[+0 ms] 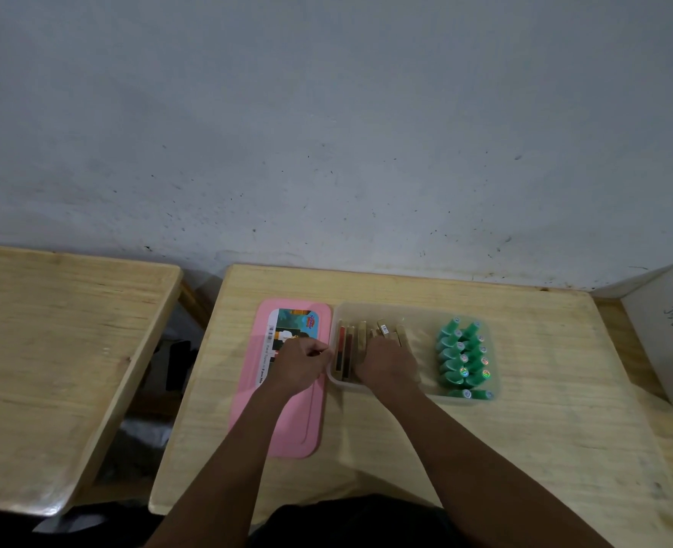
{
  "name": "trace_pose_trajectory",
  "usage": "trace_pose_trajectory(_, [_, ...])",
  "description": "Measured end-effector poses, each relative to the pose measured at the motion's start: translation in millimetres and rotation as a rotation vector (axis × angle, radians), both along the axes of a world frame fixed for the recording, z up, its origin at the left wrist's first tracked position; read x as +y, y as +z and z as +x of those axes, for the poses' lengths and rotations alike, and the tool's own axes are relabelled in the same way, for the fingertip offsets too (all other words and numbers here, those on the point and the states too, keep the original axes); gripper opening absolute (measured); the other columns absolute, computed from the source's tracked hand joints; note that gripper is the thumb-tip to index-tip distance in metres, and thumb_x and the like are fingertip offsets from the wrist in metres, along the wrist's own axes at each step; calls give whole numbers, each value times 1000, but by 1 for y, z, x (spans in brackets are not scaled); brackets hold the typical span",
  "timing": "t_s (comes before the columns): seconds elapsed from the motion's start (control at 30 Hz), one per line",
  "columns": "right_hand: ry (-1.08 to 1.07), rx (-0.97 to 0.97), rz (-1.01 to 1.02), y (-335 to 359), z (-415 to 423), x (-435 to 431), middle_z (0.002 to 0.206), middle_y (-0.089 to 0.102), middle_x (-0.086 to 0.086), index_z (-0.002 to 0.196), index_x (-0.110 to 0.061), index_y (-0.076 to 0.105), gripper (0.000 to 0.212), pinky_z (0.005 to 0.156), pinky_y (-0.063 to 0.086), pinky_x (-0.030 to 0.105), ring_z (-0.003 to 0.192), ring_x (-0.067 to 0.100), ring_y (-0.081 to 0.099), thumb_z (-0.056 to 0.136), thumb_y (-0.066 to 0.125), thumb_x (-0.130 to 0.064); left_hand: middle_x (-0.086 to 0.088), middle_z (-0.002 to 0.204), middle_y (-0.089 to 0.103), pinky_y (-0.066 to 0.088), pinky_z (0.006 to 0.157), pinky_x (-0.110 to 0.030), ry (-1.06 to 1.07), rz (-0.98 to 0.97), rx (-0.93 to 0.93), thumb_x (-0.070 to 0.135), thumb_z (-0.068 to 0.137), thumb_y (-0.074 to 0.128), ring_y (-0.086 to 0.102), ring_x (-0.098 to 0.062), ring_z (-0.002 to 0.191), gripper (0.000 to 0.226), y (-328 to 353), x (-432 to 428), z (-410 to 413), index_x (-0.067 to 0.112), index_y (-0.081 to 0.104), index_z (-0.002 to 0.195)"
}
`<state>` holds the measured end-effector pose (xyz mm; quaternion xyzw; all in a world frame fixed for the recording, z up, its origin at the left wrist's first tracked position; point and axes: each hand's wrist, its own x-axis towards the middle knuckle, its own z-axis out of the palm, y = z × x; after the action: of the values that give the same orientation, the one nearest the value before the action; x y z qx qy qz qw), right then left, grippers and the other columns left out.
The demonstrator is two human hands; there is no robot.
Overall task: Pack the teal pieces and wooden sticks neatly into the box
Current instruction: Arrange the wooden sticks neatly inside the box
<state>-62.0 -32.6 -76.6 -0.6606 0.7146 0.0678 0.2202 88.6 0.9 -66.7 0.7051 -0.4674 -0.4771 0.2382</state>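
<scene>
A clear plastic box stands on the wooden table. Several teal pieces lie in two tight rows in its right part. Several wooden sticks lie in its left part, some flat, some askew. My right hand is inside the box, palm down on the sticks, its fingers over them; whether it grips one I cannot tell. My left hand is curled in a fist at the box's left rim, over the pink lid, and seems to pinch the rim.
The pink lid with a printed label lies flat just left of the box. A second wooden table stands to the left across a gap. A white cardboard box sits at the right edge. A grey wall is behind.
</scene>
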Motion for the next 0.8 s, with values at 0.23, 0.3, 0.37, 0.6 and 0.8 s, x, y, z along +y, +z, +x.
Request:
trace_pose_trajectory(0.23, [-173, -184, 81, 5, -6, 3, 94, 70, 5, 96, -13, 68, 34, 72, 52, 31, 89, 23, 67, 76, 67, -40, -6, 86, 68, 57, 86, -45, 2, 4, 7, 17, 90, 61, 68, -26, 89, 10, 1, 1, 0, 13, 69, 90])
trace_pose_trajectory(0.3, [-230, -269, 93, 5, -12, 4, 76, 66, 2, 78, -15, 66, 30, 59, 44, 25, 72, 19, 63, 73, 65, -44, -6, 88, 68, 57, 86, -45, 1, 10, 13, 17, 91, 60, 67, -26, 90, 11, 1, 1, 1, 12, 70, 93])
trace_pose_trajectory(0.37, [-274, -353, 88, 5, -18, 4, 60, 58, -1, 59, -17, 61, 31, 53, 41, 25, 57, 16, 56, 73, 64, -44, -6, 86, 68, 57, 86, -47, -3, 12, 18, 16, 90, 60, 67, -26, 89, 10, 1, 1, 1, 13, 70, 90])
trace_pose_trajectory(0.6, [-258, -461, -11, 1, -21, 12, 82, 69, -5, 69, -23, 66, 13, 72, 55, 31, 80, 13, 65, 79, 66, -15, -6, 81, 69, 57, 84, -50, 2, 4, 24, 16, 89, 61, 66, -24, 80, 16, 2, 0, 0, 24, 66, 77])
trace_pose_trajectory(0.8, [-332, -493, -51, -1, -19, 14, 97, 66, -4, 83, -32, 57, 26, 75, 52, 30, 88, 16, 63, 73, 71, -11, -9, 84, 70, 57, 83, -51, 15, 2, 32, 15, 89, 62, 69, -31, 86, 18, 3, 2, 0, 26, 66, 75])
